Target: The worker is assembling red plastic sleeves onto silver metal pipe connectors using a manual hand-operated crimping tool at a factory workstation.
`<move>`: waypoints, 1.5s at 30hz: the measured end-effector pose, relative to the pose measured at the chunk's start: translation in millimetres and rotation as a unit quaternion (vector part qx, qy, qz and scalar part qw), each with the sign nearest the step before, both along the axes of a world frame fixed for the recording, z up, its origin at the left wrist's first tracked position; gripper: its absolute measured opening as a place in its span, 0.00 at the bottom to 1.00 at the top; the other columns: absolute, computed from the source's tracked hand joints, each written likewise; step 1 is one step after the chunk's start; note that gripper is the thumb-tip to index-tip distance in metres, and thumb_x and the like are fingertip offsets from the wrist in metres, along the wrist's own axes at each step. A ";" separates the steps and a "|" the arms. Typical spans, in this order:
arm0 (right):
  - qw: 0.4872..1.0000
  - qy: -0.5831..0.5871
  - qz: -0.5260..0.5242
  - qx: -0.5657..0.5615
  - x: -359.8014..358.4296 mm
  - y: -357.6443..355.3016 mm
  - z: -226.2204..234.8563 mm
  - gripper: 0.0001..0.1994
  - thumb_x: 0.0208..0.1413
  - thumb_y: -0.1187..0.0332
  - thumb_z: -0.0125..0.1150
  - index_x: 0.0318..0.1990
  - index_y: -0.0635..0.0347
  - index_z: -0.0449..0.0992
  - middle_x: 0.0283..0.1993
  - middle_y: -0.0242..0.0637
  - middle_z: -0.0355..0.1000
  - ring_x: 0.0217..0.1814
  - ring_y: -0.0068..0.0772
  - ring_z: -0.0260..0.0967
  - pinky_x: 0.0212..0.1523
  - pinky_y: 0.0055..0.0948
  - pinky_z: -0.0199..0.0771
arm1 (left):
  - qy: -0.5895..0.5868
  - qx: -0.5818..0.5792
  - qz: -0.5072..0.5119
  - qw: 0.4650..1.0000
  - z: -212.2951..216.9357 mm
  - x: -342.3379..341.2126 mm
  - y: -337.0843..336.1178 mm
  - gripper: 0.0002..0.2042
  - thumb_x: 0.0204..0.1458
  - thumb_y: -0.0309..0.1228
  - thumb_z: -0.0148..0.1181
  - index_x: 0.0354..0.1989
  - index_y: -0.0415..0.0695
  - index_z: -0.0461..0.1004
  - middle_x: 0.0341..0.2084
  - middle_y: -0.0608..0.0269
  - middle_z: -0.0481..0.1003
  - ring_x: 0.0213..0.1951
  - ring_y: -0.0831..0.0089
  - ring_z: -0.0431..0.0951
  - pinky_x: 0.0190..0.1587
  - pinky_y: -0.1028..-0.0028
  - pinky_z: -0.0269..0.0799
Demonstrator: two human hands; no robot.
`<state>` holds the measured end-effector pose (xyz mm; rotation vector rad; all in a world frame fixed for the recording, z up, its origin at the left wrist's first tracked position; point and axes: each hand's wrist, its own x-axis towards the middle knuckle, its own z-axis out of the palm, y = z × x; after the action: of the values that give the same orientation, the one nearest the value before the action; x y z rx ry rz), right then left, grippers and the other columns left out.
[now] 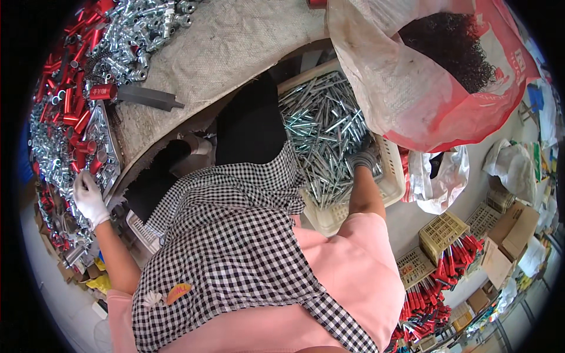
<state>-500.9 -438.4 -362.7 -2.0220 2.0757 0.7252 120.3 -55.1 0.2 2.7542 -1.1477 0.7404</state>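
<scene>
Stock heavy, finished count unclear; cream crate (395,172) just off the bench's right-hand near edge is well filled with loose metal rods (321,120), so most of that lot looks left to use; rods lie in there at all angles.

Right hand (361,160), grey glove, is down in the crate at its right wall, on the rods; fingertips lost among them, cannot tell if they pinch one. Left hand (90,201), white glove, is at the left end of the bench (235,35), just beside the red sleeves (86,147); fingers curled and drawn together, cannot tell if anything sits between them.

Sleeves and silver fittings (132,41) are heaped loose along the bench's left edge up to its far left corner; a grey flat bar (150,97) lies near them on the sacking, red sleeve at one end, fitted or merely touching unclear; no joined rod and sleeve visible at either hand; my read: mid-batch, plenty left; red-handled pieces (448,265) massed by the yellow crates (442,232) may be done output, cannot confirm.
</scene>
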 end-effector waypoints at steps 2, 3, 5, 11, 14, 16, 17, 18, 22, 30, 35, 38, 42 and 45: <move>0.996 -0.088 -0.030 0.016 -12.2 2.6 -6.2 0.64 0.25 0.45 0.78 0.74 0.42 0.45 0.75 0.44 0.47 0.78 0.46 0.41 0.73 0.40 0.51 | 0.017 -0.012 0.016 1.000 -2.6 2.5 0.6 0.14 0.61 0.34 0.53 0.43 0.36 0.79 0.41 0.48 0.79 0.43 0.54 0.79 0.50 0.63 0.72; 0.982 -0.174 -0.060 0.034 -15.4 2.1 -7.9 0.65 0.25 0.46 0.78 0.75 0.37 0.42 0.78 0.44 0.40 0.79 0.50 0.37 0.74 0.38 0.50 | 0.012 0.002 0.010 1.000 -2.1 4.6 1.6 0.14 0.61 0.35 0.53 0.43 0.37 0.79 0.41 0.48 0.79 0.44 0.54 0.79 0.51 0.63 0.72; 0.985 -0.161 -0.055 0.026 -13.3 1.4 -7.8 0.64 0.25 0.45 0.78 0.74 0.41 0.43 0.76 0.44 0.44 0.77 0.49 0.43 0.73 0.39 0.52 | 0.014 0.000 0.021 1.000 -1.6 3.7 2.5 0.14 0.61 0.35 0.53 0.43 0.38 0.79 0.42 0.48 0.79 0.45 0.54 0.79 0.51 0.63 0.72; 0.996 -0.079 -0.033 0.019 -13.4 -7.9 -17.9 0.64 0.23 0.44 0.78 0.73 0.48 0.47 0.73 0.43 0.54 0.73 0.45 0.54 0.71 0.38 0.58 | 0.012 0.001 0.035 0.999 -1.9 2.9 2.5 0.14 0.61 0.36 0.53 0.44 0.39 0.79 0.42 0.50 0.79 0.45 0.55 0.79 0.52 0.64 0.71; 0.985 -0.126 -0.072 0.088 -26.1 -14.1 -33.0 0.67 0.20 0.50 0.81 0.72 0.55 0.45 0.72 0.43 0.54 0.73 0.44 0.52 0.74 0.34 0.51 | 0.008 -0.014 0.038 0.999 -4.5 5.5 4.0 0.14 0.60 0.36 0.54 0.44 0.39 0.80 0.42 0.50 0.79 0.45 0.55 0.79 0.52 0.64 0.72; 0.930 -0.336 -0.130 0.071 -39.2 -17.2 -60.2 0.65 0.20 0.53 0.81 0.71 0.56 0.46 0.73 0.41 0.53 0.73 0.43 0.52 0.74 0.33 0.51 | 0.022 -0.012 0.050 0.998 -8.1 12.2 6.2 0.14 0.60 0.36 0.54 0.44 0.40 0.80 0.41 0.50 0.80 0.45 0.55 0.79 0.51 0.65 0.72; 0.953 -0.282 -0.104 0.022 -37.1 -7.5 -63.8 0.61 0.21 0.55 0.80 0.70 0.55 0.52 0.72 0.40 0.56 0.72 0.41 0.53 0.73 0.32 0.50 | 0.020 -0.011 0.042 0.999 -7.2 13.5 6.8 0.14 0.60 0.37 0.54 0.44 0.40 0.80 0.41 0.51 0.80 0.44 0.56 0.80 0.51 0.65 0.72; 0.953 -0.288 -0.089 0.029 -38.8 -9.3 -65.7 0.59 0.22 0.55 0.79 0.69 0.54 0.53 0.71 0.39 0.58 0.72 0.41 0.54 0.74 0.32 0.49 | 0.019 -0.007 0.043 0.999 -6.0 13.0 9.0 0.14 0.60 0.37 0.54 0.44 0.40 0.80 0.41 0.51 0.80 0.44 0.56 0.80 0.51 0.65 0.72; 0.959 -0.269 -0.070 0.052 -31.3 -13.8 -83.9 0.56 0.23 0.55 0.80 0.67 0.51 0.58 0.70 0.39 0.60 0.72 0.43 0.53 0.75 0.36 0.47 | 0.008 -0.004 0.066 0.998 -1.6 8.6 12.3 0.14 0.61 0.37 0.53 0.45 0.41 0.80 0.42 0.51 0.80 0.45 0.56 0.80 0.51 0.65 0.72; 0.958 -0.238 -0.029 0.155 -11.3 -26.8 -83.5 0.58 0.28 0.53 0.77 0.70 0.54 0.48 0.71 0.42 0.57 0.75 0.38 0.49 0.74 0.34 0.47 | -0.008 -0.024 0.069 0.997 9.8 -0.2 19.0 0.14 0.61 0.38 0.54 0.44 0.41 0.79 0.39 0.51 0.80 0.42 0.55 0.81 0.48 0.66 0.73; 0.961 -0.226 -0.069 0.144 -58.1 -28.1 -92.9 0.59 0.26 0.56 0.78 0.70 0.53 0.48 0.71 0.42 0.56 0.75 0.39 0.49 0.75 0.38 0.47 | 0.035 -0.020 0.080 0.996 -13.4 18.0 12.6 0.17 0.62 0.40 0.52 0.47 0.42 0.79 0.42 0.54 0.81 0.43 0.60 0.81 0.49 0.68 0.72; 0.944 -0.269 -0.100 0.161 -38.1 -21.0 -72.3 0.60 0.24 0.58 0.79 0.71 0.53 0.48 0.71 0.45 0.56 0.75 0.42 0.49 0.74 0.39 0.49 | 0.044 -0.027 0.092 0.994 -8.7 13.4 15.9 0.16 0.62 0.41 0.52 0.46 0.43 0.79 0.43 0.52 0.80 0.45 0.55 0.80 0.51 0.66 0.72; 0.949 -0.295 -0.064 0.094 -63.7 -20.8 -87.1 0.59 0.25 0.66 0.74 0.72 0.57 0.47 0.72 0.39 0.56 0.74 0.40 0.51 0.74 0.33 0.49 | 0.032 -0.032 0.089 0.995 -16.3 13.5 1.5 0.16 0.61 0.40 0.53 0.46 0.43 0.80 0.43 0.52 0.80 0.45 0.55 0.80 0.50 0.66 0.72; 0.934 -0.317 -0.078 0.148 -21.8 -22.8 -19.5 0.58 0.25 0.65 0.71 0.72 0.58 0.47 0.71 0.42 0.56 0.74 0.40 0.50 0.72 0.30 0.50 | 0.023 -0.058 0.098 0.993 -6.9 3.0 12.1 0.14 0.60 0.39 0.54 0.44 0.43 0.80 0.41 0.53 0.80 0.44 0.55 0.80 0.49 0.65 0.73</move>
<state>-522.7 -461.2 -382.3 -1.6150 1.6094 0.2743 123.3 -43.0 -6.7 2.7962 -0.8053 0.7335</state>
